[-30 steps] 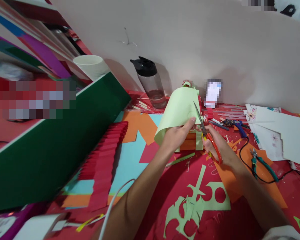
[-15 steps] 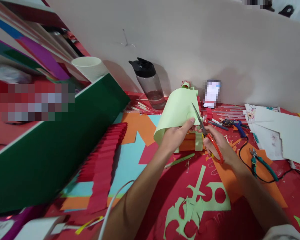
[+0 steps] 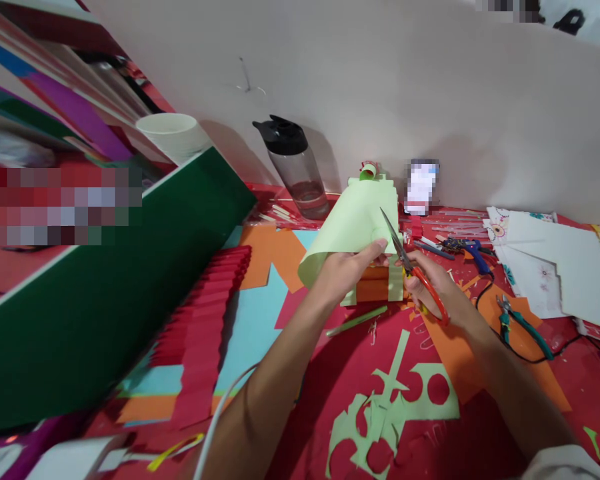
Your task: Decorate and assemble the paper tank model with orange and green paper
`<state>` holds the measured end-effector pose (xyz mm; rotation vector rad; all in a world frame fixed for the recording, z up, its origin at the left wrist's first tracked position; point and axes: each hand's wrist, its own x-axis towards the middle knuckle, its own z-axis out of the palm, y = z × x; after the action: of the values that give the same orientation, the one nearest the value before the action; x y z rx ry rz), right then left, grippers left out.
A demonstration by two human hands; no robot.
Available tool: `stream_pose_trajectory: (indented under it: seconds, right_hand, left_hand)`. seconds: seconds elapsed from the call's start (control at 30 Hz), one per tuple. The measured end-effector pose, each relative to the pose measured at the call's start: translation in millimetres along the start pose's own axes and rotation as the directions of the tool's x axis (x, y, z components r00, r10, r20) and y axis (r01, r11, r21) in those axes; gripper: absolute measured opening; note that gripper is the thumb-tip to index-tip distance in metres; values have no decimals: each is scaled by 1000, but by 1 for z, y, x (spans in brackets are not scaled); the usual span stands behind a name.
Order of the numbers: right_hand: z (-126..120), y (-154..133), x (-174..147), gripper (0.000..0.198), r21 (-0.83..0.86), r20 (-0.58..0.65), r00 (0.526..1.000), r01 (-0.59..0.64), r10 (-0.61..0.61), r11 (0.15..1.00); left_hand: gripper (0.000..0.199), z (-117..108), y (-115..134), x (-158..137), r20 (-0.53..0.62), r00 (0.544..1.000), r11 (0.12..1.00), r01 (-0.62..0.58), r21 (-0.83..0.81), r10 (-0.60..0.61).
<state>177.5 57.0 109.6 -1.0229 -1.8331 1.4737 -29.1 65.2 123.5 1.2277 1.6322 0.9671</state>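
My left hand [image 3: 353, 265] pinches a curved sheet of pale green paper [image 3: 347, 217] near its right edge, thumb on top. Red-handled scissors [image 3: 433, 293] are in my right hand [image 3: 427, 277], their blades pointing up and left beside that edge. The blades lie close together, and I cannot tell whether paper is between them. Behind and below the sheet stands an orange and green paper box [image 3: 373, 287], partly hidden by the sheet and my left hand. Cut-out green paper scraps [image 3: 400, 393] lie on the red table in front of my arms.
At the back stand a water bottle [image 3: 297, 167] and a phone [image 3: 421, 187]. On the right are a glue gun [image 3: 475, 255], pliers [image 3: 523, 330] and white card [image 3: 570, 267]. A large green board [image 3: 105, 287] and pleated red paper [image 3: 205, 333] lie left.
The sheet's lower left curl has swung slightly left and more of the box's top shows. The scissors stay beside the sheet's edge; the whole view has shifted slightly.
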Motion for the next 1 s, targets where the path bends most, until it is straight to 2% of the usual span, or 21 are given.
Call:
stream_pose_trajectory:
  seconds: [0.17,0.4,0.6,0.8,1.0]
  right_hand:
    - [-3,-2,1,60,-7,-17,999,-34,34,999]
    - [-11,-7,-1,60,-41,19,1000,-21,22,999]
    - [-23,-8,-4,63,-93,89,994,-61,69,994]
    - [-31,-13,-6,57,-135,114,989,-78,94,988]
    - [-36,-11,-6,50,-118,133,982,-117,132,986]
  left_hand:
    - [49,-1,5,-2,38,996,996,86,9,-86]
    - [48,-5,11,-6,37,995,995,91,44,-93]
    - [46,-10,14,-7,100,987,987,111,115,-123]
    - [46,-12,9,-2,181,981,994,44,104,-63]
    - [39,-10,4,2,162,987,997,-8,74,-4]
